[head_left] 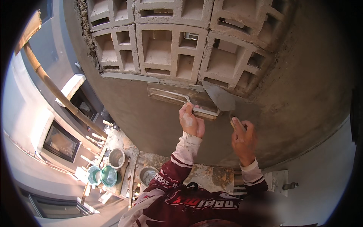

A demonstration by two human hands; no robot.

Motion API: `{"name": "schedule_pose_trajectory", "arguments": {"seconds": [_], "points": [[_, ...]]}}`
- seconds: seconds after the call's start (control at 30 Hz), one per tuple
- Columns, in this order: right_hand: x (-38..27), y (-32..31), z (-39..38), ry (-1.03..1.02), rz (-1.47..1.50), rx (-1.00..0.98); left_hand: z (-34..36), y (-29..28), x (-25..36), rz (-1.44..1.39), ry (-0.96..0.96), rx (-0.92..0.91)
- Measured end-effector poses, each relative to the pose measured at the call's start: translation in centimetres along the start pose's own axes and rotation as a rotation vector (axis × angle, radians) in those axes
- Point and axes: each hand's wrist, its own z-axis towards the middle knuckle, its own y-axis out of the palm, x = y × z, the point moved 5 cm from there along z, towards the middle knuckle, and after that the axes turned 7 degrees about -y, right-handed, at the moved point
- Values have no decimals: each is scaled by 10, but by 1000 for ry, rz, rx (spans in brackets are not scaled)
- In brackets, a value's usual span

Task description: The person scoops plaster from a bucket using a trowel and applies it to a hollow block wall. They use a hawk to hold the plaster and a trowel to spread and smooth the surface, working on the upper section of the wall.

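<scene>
My left hand [192,120] is closed round the handle of a rectangular plastering trowel [166,99]. That trowel lies along the mortar-coated wall [151,121], just under the bottom row of vent blocks [170,49]. My right hand [244,142] grips the short handle of a pointed trowel [219,97]. The pointed blade reaches up and left to the lower edge of the blocks, next to the right end of the plastering trowel. A pale strip [130,77] runs along the underside of the blocks at the left. Pale smears mark my left hand.
Below the wall is a splattered scaffold platform [206,178]. On it stand a grey bucket [117,159], a teal bucket [109,176], a pale green bucket [94,175] and a grey basin [148,175]. A bamboo pole [53,87] slants up at the left, before a windowed building.
</scene>
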Motion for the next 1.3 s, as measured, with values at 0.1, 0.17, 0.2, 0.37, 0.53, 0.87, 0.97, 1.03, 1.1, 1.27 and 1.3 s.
{"name": "schedule_pose_trajectory", "arguments": {"seconds": [0.1,0.17,0.2,0.37,0.53,0.87,0.97,1.03,1.1,1.27,1.3], "points": [[4,2,-5,-23,-34,29,-3,2,0,15,15,6],[7,4,-8,-19,-48,50,-3,2,0,22,16,12],[9,6,-10,-17,-54,60,-2,2,0,19,9,14],[18,14,-12,-18,-63,102,1,-1,0,11,3,11],[31,28,-21,-16,-37,92,-2,2,0,4,-5,25],[34,30,-30,-12,74,62,-2,2,2,21,-11,17],[32,17,-36,-18,173,33,-3,1,2,20,-14,33],[30,2,-40,-32,202,0,-1,-1,2,27,-6,40],[26,-13,-43,-48,174,-49,-1,0,3,34,0,45],[32,-41,-22,54,323,8,-3,2,3,53,-10,41],[33,-46,-14,59,334,12,-2,2,4,56,-16,44]]}}
